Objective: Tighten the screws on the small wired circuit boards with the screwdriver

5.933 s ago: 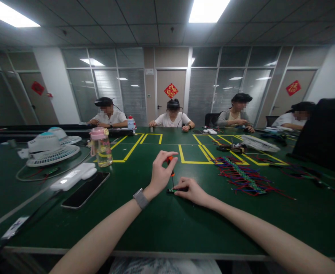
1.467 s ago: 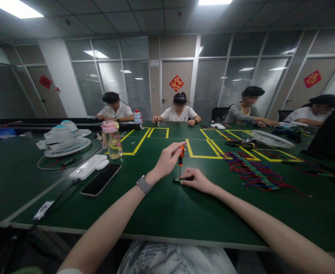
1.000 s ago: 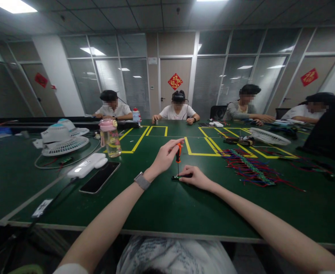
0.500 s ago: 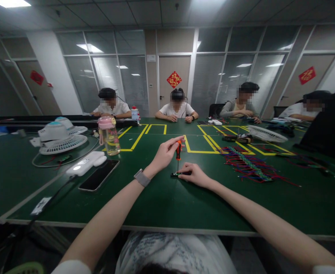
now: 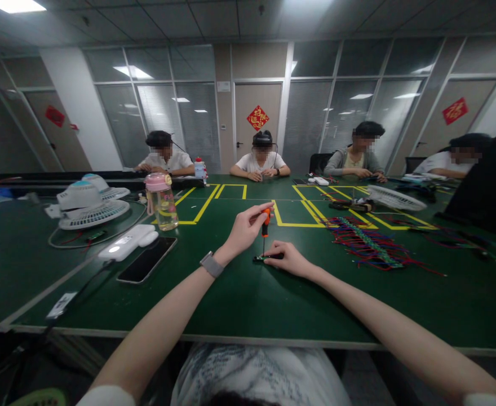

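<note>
Near the middle of the green table, my left hand is closed on the orange and black handle of a screwdriver. The tool stands upright, its thin shaft pointing down at a small dark piece with a green circuit board. Pinched against the tabletop, this piece is held by the fingers of my right hand, which hide much of it. Whether the tip sits in a screw is too small to make out.
To the right lies a row of green circuit boards with red and blue wires. On the left are a phone, a white power bank, a pink-lidded bottle and fan parts. Several people sit across the table.
My left fingers have shifted slightly around the screwdriver handle, which leans a touch more to the right. My right hand and the small piece stay in place.
</note>
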Motion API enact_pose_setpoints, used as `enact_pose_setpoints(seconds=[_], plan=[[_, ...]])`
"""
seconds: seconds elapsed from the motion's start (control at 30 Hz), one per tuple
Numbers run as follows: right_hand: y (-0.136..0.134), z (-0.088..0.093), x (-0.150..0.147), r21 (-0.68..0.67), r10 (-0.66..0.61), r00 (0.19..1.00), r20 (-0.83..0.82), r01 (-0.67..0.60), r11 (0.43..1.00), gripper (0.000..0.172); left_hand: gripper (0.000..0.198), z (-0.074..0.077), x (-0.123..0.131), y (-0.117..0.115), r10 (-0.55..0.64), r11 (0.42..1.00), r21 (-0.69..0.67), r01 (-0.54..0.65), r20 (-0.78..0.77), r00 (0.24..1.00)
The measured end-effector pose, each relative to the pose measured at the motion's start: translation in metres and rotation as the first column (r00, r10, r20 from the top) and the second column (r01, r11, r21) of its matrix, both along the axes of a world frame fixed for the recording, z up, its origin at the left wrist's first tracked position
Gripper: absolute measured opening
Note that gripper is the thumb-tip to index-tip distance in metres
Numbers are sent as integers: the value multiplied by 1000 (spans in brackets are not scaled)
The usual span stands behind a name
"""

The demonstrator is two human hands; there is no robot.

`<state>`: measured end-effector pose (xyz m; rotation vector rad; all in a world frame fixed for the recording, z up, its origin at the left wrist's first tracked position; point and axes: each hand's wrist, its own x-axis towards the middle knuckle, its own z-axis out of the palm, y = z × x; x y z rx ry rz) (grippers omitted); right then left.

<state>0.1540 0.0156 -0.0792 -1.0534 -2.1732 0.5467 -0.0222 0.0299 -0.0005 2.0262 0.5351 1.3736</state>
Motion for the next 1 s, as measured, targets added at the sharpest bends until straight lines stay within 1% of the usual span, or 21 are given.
enact_pose_setpoints(seconds=[0.2, 0.27, 0.37, 0.4, 0.43, 0.53, 0.63, 0.7, 0.77, 0.83, 0.87, 0.9, 1.0], plan=[[0, 1, 0, -3, -2, 1000, 7, 2, 1000, 24, 27, 3, 0, -4, 88, 995, 53, -88, 13, 996], [0, 0, 0, 4, -4, 1000, 14, 4, 1000, 24, 29, 3, 0, -3, 66, 997, 37, -66, 23, 998], [1, 0, 0, 4, 5, 1000, 18, -6, 1000, 24, 33, 2, 1, -1, -6, 1000, -29, 7, 59, 998], [1, 0, 0, 2, 8, 1000, 17, -8, 1000, 24, 33, 2, 1, -1, -4, 999, -41, 6, 68, 998], [1, 0, 0, 1, 10, 1000, 15, -10, 1000, 24, 31, 1, 1, -1, 15, 999, -37, -13, 69, 997], [1, 0, 0, 0, 9, 1000, 17, -9, 1000, 24, 25, 0, 1, -3, 103, 994, 34, -105, 56, 993], [1, -1, 1, 2, 16, 1000, 15, -16, 1000, 23, 26, 0, 2, -6, 130, 989, 58, -133, 41, 991], [2, -1, 1, 6, 16, 1000, 15, -16, 1000, 23, 30, 0, 3, -6, 108, 993, 41, -109, 27, 994], [2, -2, 1, 13, 11, 1000, 21, -12, 1000, 24, 34, -1, 4, -5, 52, 999, 1, -52, 28, 998], [2, -2, 1, 15, 6, 1000, 25, -7, 1000, 24, 36, -2, 5, -4, 6, 999, -39, -4, 45, 999], [2, -2, 1, 14, 6, 1000, 26, -6, 1000, 24, 35, -3, 5, -4, 5, 999, -43, -3, 50, 999], [2, -2, 1, 12, 5, 1000, 23, -5, 1000, 24, 33, -3, 5, -4, 22, 999, -31, -21, 50, 999], [2, -2, 1, 10, 9, 1000, 17, -9, 1000, 24, 24, -3, 4, -6, 120, 991, 48, -122, 39, 992]])
